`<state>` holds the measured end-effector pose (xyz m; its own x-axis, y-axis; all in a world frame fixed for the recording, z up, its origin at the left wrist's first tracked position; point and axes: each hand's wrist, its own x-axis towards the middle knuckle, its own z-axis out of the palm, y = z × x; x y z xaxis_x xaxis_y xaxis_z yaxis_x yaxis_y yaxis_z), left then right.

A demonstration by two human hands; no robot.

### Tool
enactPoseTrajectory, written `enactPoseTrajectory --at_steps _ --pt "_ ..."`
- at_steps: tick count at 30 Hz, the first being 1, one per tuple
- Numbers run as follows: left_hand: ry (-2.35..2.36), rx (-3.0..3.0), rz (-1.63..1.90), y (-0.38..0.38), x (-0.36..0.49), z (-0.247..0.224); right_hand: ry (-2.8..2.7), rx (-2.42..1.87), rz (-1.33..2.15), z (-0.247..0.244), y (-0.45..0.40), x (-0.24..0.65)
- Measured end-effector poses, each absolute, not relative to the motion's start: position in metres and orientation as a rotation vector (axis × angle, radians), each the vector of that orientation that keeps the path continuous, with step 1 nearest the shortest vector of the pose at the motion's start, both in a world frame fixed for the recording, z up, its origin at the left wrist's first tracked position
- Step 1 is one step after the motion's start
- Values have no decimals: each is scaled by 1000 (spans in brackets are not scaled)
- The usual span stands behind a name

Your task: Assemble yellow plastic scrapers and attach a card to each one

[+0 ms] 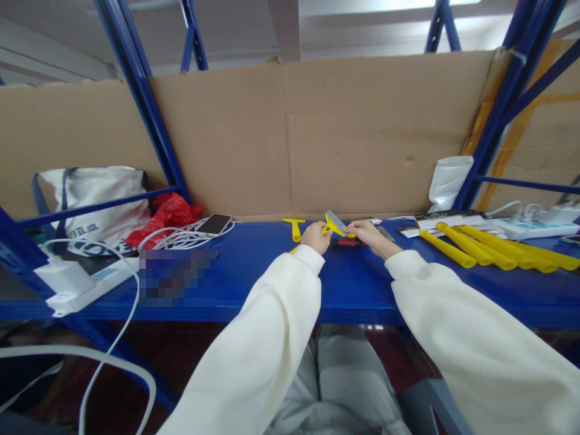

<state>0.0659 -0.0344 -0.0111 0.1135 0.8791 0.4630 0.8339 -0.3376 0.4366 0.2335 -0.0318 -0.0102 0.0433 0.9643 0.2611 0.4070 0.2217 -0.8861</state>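
A yellow scraper (334,226) with a pale grey blade along its edge is held above the blue shelf top. My left hand (317,238) is closed round its handle. At the blade's right end, my right hand (369,235) pinches the scraper's head with thumb and fingers. Just below them lies a red and black item (348,242), partly covered, its kind unclear. Left of my left hand rests another yellow T-shaped scraper (295,231), its head toward the cardboard.
Several yellow tubes (478,247) lie at right, near a white power strip (534,228). At left are a phone (214,225), coiled white cables (181,238), a red plastic bag (165,216) and a cloth bag (102,205). A cardboard wall (353,139) closes the back.
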Motion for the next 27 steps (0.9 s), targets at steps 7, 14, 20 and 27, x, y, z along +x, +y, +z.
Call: enactPoseTrajectory --at_steps 7,14,20,27 --pt "1737 2324 1012 -35 66 -9 -1503 -1387 745 -3 -42 229" --pt "1706 2363 983 -38 66 -9 -1527 -1373 743 -2 -42 228" --pt "1698 2509 876 -45 65 -5 -1530 -1369 732 -3 -39 229" --pt "1749 2619 659 -49 66 -3 -1509 -1343 776 -4 -38 229"
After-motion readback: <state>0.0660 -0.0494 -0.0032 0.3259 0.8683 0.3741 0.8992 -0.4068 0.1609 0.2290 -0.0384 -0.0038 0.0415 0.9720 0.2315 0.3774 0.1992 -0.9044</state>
